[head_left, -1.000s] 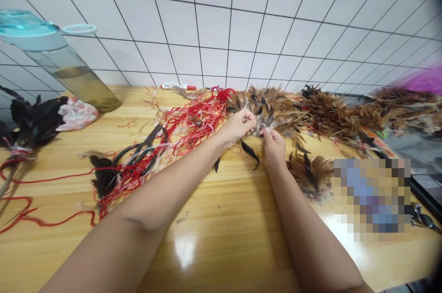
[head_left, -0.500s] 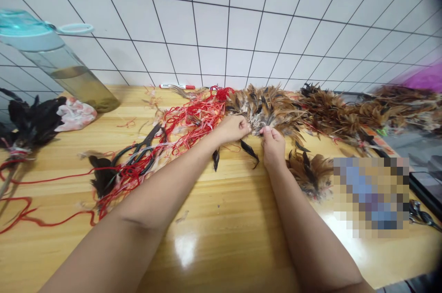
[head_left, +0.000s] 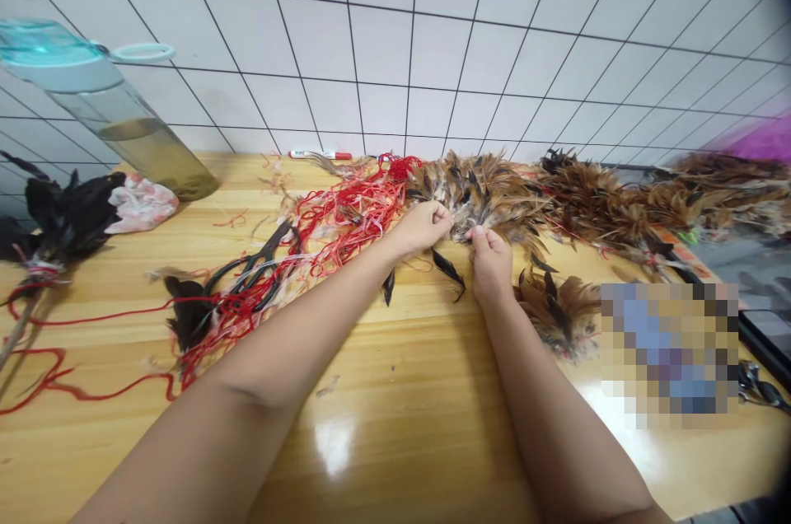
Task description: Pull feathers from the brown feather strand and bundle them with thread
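Note:
A long strip of brown and black feathers [head_left: 494, 194] lies along the back of the wooden table [head_left: 395, 392]. My left hand [head_left: 423, 227] is closed in a pinch on the strip's near edge. My right hand [head_left: 491, 256] is closed on the same strip just to the right of it. A tangle of red string [head_left: 346, 219] lies left of my left hand. Two loose dark feathers [head_left: 448, 269] rest on the table between my wrists.
Black scissors [head_left: 247, 273] lie in the red string beside a black feather tuft [head_left: 189, 314]. A clear bottle [head_left: 117, 116] with a teal lid lies at the back left, next to black feathers [head_left: 67, 215]. A small brown feather bundle [head_left: 559, 310] sits right of my right wrist.
Both hands stay on the feather strip with only small finger movements. The view has shifted slightly.

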A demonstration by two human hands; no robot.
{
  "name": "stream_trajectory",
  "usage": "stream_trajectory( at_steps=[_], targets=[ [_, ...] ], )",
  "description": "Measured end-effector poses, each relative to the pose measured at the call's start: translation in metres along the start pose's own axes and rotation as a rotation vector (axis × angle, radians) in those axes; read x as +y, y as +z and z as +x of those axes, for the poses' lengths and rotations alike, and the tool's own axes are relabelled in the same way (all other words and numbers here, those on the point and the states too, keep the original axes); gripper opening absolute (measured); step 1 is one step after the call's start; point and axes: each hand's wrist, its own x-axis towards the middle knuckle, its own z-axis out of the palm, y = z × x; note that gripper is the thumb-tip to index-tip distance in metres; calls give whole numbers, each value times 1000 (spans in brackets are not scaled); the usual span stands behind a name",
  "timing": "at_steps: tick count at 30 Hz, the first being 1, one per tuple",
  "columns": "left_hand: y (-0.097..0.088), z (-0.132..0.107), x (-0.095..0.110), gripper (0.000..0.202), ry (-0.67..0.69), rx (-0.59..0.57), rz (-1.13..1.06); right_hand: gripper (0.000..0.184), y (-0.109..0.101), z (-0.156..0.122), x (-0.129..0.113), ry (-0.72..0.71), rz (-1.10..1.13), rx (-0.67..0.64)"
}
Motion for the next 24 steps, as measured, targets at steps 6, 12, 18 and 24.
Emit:
stream_trajectory(
  at_steps=[6,12,18,24],
  targets=[
    [8,3,1,4,-118,-78,-560,28,4,0,-1,40,86,59],
    [10,-2,4,3,-22,-41,-489,25,6,0,-2,80,136,-10],
    [12,-1,2,3,96,-1,-353,22,6,0,-2,57,83,-59],
    [12,0,4,4,132,-33,-329,23,5,-1,-4,35,65,-86]
  ],
)
